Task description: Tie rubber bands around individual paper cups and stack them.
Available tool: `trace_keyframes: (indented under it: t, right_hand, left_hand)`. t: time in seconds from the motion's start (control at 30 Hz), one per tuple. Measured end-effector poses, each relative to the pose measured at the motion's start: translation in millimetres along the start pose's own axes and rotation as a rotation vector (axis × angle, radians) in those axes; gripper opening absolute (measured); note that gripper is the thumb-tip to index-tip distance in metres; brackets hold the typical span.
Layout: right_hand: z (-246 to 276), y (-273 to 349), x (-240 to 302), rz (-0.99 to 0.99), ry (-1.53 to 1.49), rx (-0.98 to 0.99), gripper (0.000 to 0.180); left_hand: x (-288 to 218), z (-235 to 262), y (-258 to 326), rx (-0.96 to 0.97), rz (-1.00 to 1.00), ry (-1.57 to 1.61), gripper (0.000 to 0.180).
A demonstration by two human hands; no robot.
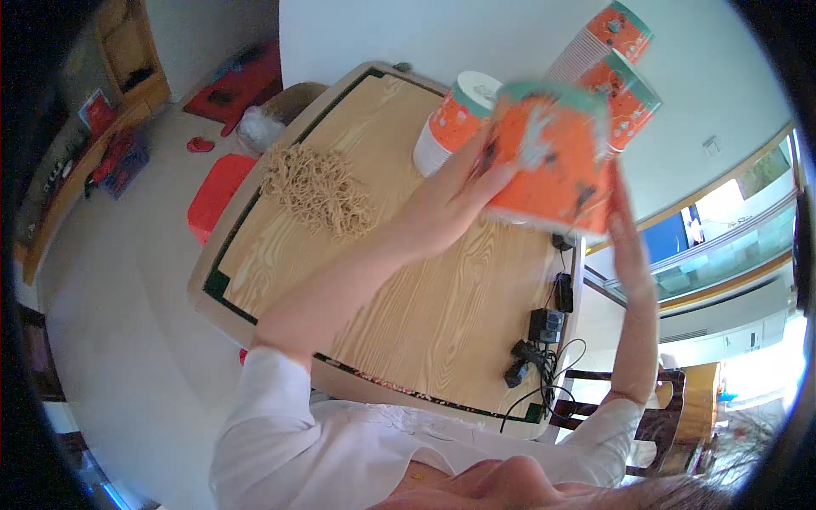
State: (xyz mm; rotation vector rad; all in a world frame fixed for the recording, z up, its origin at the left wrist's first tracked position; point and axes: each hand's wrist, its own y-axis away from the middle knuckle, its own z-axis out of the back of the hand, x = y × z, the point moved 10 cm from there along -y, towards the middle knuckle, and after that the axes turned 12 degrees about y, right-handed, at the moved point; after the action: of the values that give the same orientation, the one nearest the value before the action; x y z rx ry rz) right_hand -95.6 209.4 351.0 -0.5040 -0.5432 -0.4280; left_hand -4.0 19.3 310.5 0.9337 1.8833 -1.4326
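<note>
Between my two raised hands is an orange paper tub (pixel 552 161) with a green band at its upper end and grey and dark blotches, blurred by motion. My left hand (pixel 483 174) presses on its left side, thumb on the front. On the tub's right side lies my right hand (pixel 625 225), smeared, its fingers partly hidden. Behind the tub stands a stack of similar tubs (pixel 455 119), nested, with a white top face and white rims below. Two more nested stacks rise at the back right, one a nearer tub stack (pixel 625 98), the other a farther tub stack (pixel 612 36).
A wood-grain table (pixel 408 314) lies under my arms. On its far left sits a tangled tan heap of strands (pixel 319 187). Black power adapters (pixel 544 325) and cables line the right edge. A red stool (pixel 223 195) stands left of the table, a dark chair (pixel 663 416) at the right.
</note>
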Motion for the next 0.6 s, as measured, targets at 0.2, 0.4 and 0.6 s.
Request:
trace_keyframes:
  t: [0.2, 0.4, 0.6]
  right_hand:
    - [146, -64, 48, 0.348, 0.665, -0.533, 0.056]
    - [215, -89, -37, 0.347, 0.684, -0.682, 0.056]
    - [186, -96, -75, 0.299, 0.774, -0.671, 0.062]
  left_hand:
    - [-49, -55, -224, 0.056, -0.352, -0.411, 0.073]
    - [-16, -111, -313, 0.113, -0.405, -0.283, 0.068]
    - [37, -90, -306, 0.064, -0.410, -0.207, 0.072]
